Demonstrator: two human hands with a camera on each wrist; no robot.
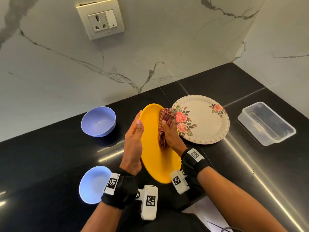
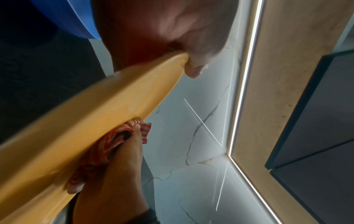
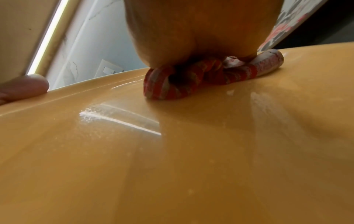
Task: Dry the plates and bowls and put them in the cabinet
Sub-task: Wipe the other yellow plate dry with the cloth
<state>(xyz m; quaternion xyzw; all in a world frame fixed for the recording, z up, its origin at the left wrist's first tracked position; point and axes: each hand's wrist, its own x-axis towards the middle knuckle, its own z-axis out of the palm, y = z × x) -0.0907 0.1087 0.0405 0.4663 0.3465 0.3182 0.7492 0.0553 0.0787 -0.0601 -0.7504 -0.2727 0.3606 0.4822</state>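
Observation:
A yellow plate point(image 1: 153, 148) is held tilted on edge above the black counter. My left hand point(image 1: 133, 141) grips its left rim, thumb over the front and palm behind. My right hand point(image 1: 170, 133) holds a bunched red striped cloth point(image 1: 165, 126) and presses it on the plate's upper face. In the right wrist view the cloth point(image 3: 191, 78) lies flat against the shiny yellow plate point(image 3: 172, 151). The left wrist view shows the plate's rim point(image 2: 86, 128) edge-on with the cloth point(image 2: 114, 141) behind it. A floral plate point(image 1: 204, 119) lies flat to the right.
Two lilac-blue bowls sit on the counter point(image 1: 50, 156): one point(image 1: 98, 121) at the back left, one point(image 1: 93, 184) near my left wrist. A clear plastic container point(image 1: 265, 123) stands at the far right. A marble wall with a socket point(image 1: 100, 19) rises behind.

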